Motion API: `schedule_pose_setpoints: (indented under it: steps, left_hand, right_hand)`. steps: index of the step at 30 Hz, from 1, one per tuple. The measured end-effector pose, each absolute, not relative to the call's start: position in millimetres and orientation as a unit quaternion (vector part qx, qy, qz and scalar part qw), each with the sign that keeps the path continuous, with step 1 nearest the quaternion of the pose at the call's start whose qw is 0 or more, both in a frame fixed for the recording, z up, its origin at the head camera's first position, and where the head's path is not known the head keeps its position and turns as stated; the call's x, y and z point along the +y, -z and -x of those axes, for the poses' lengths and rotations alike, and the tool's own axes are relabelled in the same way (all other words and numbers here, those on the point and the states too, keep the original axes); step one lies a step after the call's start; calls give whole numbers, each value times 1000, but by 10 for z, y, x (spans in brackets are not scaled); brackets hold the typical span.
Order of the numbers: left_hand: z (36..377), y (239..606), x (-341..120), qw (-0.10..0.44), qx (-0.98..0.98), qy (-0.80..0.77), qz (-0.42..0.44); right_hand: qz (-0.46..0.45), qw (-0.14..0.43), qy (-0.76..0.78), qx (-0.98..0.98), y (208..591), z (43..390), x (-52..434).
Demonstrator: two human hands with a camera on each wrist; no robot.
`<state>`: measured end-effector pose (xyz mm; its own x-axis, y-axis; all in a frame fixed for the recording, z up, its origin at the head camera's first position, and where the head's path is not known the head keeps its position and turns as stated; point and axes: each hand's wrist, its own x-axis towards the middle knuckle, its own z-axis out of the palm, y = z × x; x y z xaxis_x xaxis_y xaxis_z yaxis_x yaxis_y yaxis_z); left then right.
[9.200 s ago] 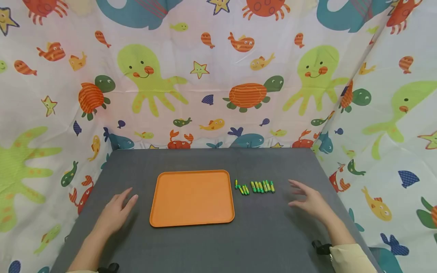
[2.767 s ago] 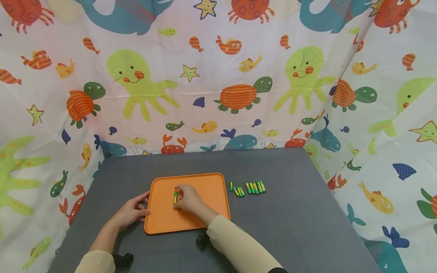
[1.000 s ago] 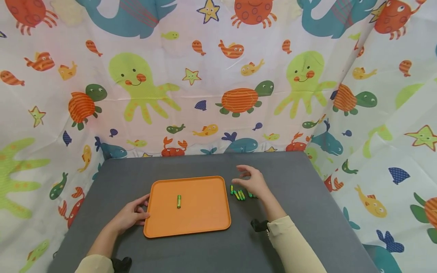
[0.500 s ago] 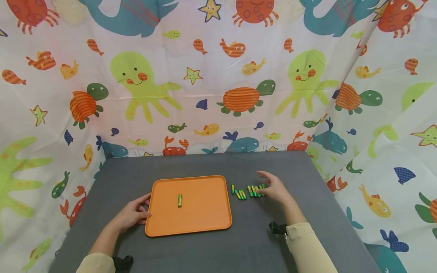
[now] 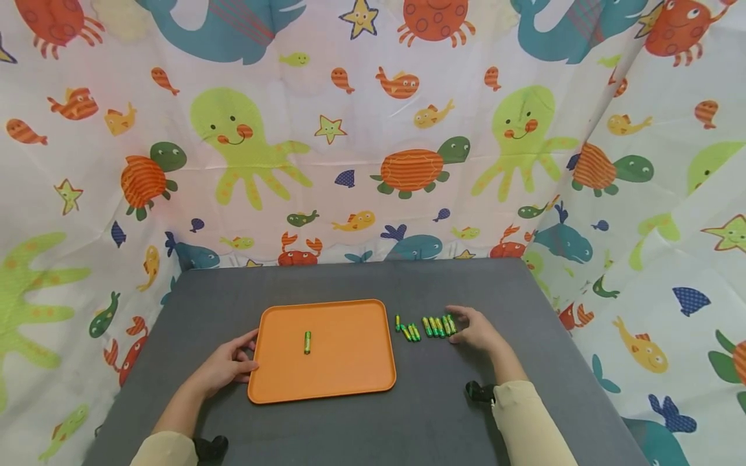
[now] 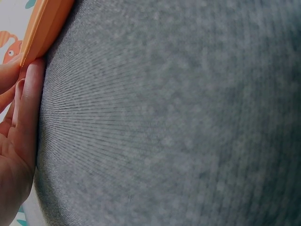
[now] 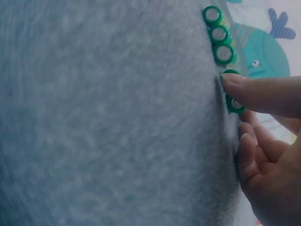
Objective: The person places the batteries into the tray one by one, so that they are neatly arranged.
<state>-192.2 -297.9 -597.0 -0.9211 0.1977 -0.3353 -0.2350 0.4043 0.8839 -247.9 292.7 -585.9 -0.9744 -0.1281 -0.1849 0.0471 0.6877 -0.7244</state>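
Observation:
An orange tray (image 5: 350,369) lies on the grey table with one green battery (image 5: 306,342) on it, left of its middle. To its right, a row of several green batteries (image 5: 424,327) lies on the table. My right hand (image 5: 473,330) is down at the row's right end. In the right wrist view a fingertip (image 7: 235,84) lies over the end battery (image 7: 233,106), with a second finger just below it, so the two pinch it. My left hand (image 5: 230,364) rests on the table, its fingers (image 6: 26,108) straight against the tray's left rim (image 6: 44,23).
The grey table (image 5: 443,408) is walled on three sides by a sea-animal printed curtain (image 5: 373,162). Bare table surface lies in front of the tray and right of the batteries. A dark strap shows at each wrist.
My right hand moved right along the battery row, from its left part to its right end, and came down onto the end battery. Left hand, tray and the battery on it stayed put.

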Motion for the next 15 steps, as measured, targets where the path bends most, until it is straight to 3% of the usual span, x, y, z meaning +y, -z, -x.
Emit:
schedule_pose_setpoints:
  steps: [7,15]
  left_hand:
    - [1916,5994,-2984,193,814,-549,14]
    - [1924,5989,-2986,191,814,-549,17]
  right_hand:
    - [39,101,372,922,5898,2486,2946]
    - [-1,85,371,925,5898,2436,2947]
